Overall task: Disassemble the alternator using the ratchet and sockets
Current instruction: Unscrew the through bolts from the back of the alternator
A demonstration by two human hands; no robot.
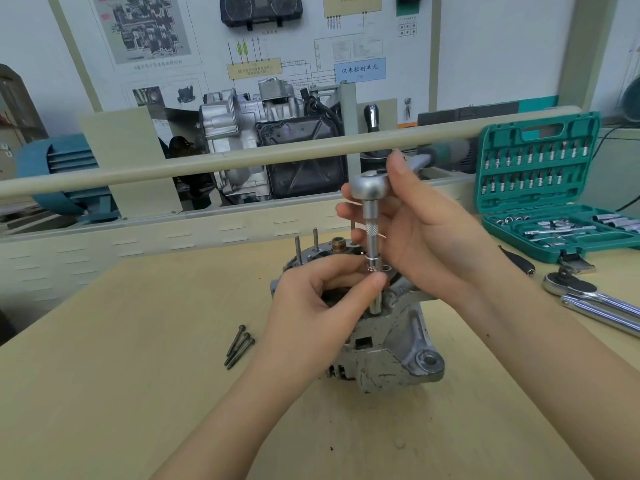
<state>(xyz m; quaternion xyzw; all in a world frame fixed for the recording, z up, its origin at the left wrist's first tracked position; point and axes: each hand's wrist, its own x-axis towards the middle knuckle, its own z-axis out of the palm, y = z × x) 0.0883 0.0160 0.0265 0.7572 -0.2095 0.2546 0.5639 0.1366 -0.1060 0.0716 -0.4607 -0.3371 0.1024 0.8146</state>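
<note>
The alternator stands on end on the wooden table, near its middle, and every place below is given from it; it looks a heavy, rigid casting of rough grey metal, unlikely to slip or bend, best steadied by its body or by the mounting ear on its near right side (the stamped edges look sharp enough to respect); three loose long bolts lie just to its left on the table, thin and stiff and likely to roll if nudged. Over its top the left hand reaches in from the near left, thumb and curled fingers pinching the socket where it joins the extension, so it seems to be guiding the tool onto a fastener; the right hand comes from the near right and wraps the upright extension and the head of the ratchet, whose handle points away behind it; both hands are closed on the tool, neither empty. To the right of the alternator a second, larger ratchet lies on the table, well apart; beyond that, farther right and back, the green socket case stands open with its rows of bits and sockets.
</note>
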